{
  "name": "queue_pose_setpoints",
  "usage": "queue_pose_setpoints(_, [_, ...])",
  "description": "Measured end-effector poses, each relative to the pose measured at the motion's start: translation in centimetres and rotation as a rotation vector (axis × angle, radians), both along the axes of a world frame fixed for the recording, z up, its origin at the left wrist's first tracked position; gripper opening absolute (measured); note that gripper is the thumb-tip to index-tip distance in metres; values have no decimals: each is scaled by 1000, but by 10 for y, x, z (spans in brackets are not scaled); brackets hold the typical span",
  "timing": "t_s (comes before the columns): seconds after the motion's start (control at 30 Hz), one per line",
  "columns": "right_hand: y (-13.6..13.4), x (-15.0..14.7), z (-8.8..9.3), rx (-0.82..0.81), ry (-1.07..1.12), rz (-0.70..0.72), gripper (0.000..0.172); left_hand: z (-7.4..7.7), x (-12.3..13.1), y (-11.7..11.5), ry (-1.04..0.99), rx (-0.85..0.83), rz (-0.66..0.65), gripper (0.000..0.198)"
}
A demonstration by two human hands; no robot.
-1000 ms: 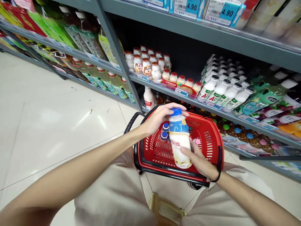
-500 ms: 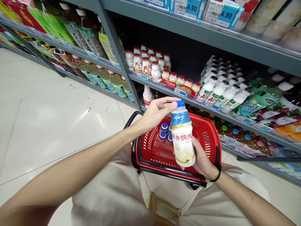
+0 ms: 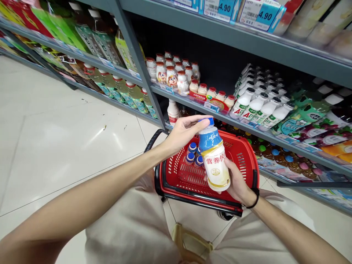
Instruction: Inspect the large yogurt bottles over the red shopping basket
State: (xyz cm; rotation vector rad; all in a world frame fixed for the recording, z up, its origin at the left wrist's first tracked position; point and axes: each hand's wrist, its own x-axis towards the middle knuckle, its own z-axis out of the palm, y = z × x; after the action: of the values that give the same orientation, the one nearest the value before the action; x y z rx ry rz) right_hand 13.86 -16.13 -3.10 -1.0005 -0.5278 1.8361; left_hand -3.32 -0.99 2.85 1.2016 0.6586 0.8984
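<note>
A plastic milk drink bottle [image 3: 216, 161] with a white and blue label and a blue cap is held over the red shopping basket [image 3: 249, 154]. My right hand [image 3: 238, 181] wraps round its lower body from the right, with the fingers mostly hidden behind it. At the top, my left hand [image 3: 184, 132] grips the blue cap [image 3: 209, 122] between thumb and fingers. The bottle leans, its cap toward the left. Inside the basket, several small bottles with blue caps [image 3: 190, 158] stand together, partly hidden by the large bottle.
Ahead, a grey shelf [image 3: 242, 42] carries small red-capped bottles [image 3: 172, 77], a row of white bottles [image 3: 243, 102] and green packs [image 3: 299, 119]. Large drink bottles [image 3: 103, 36] fill the shelves at left. The basket's black handle [image 3: 152, 139] sticks up at its left. Below is a yellowish stool [image 3: 178, 238].
The large bottle has tilted a little, its top moving left, and its label has turned. Both hands keep their hold on it. The basket has hardly moved.
</note>
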Motion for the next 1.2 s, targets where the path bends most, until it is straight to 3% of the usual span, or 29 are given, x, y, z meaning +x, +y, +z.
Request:
queue_pose_setpoints(0.23, [0,1,1,-37,190,118,68,6,-4,-3,-76,-77,-202,46])
queue_pose_setpoints(0.43, [2,6,4,-69,324,224,65,-8,-2,8,30,-85,-93,49])
queue_pose_setpoints(0.73, [9,9,24,-5,321,265,72,-44,5,29,88,-420,2,42])
queue_pose_setpoints(1.2, [5,11,24,-13,284,191,64,-54,20,29,156,-541,24,32])
